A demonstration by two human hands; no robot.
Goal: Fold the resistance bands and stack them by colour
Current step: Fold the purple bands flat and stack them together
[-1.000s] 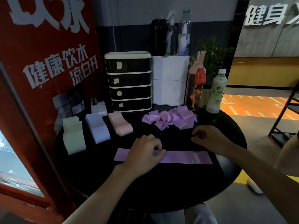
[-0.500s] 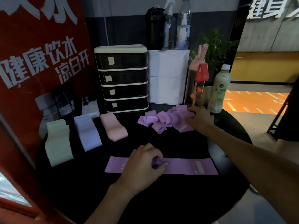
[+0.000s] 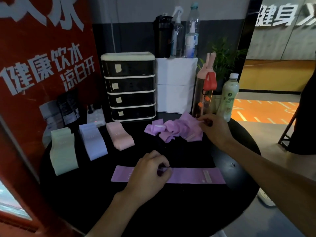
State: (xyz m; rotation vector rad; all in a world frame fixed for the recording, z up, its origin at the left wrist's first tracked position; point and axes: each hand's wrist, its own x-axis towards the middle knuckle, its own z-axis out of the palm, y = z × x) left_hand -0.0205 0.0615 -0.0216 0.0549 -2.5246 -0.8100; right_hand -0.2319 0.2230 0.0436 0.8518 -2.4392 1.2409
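Since a second ago the right hand point(image 3: 215, 129) has left the near strip and reached to the far heap, while the left hand point(image 3: 150, 171) has stayed put.

Well left of the left fingers, three folded stacks lie side by side on the black round table point(image 3: 171, 212): a green stack point(image 3: 63, 151), then a lilac-blue stack point(image 3: 93, 142), then a pink stack point(image 3: 119, 136), the one nearest those fingers. Beyond them stands a black drawer unit point(image 3: 130, 86).

The left hand's fingers are curled down onto the flat purple band point(image 3: 193, 176), and thumb and fingertips seem to nip a little of it at its left-middle; the rest runs out flat to the right of the fingers.

Beyond the left fingers and just left of the right ones sits the heap of purple bands point(image 3: 169, 130), still crumpled. The right thumb and fingertips pinch the edge of a loose purple band point(image 3: 191, 124) at the heap's right end, its cloth raised slightly. A pale green bottle point(image 3: 230, 97) stands just beyond those fingers.
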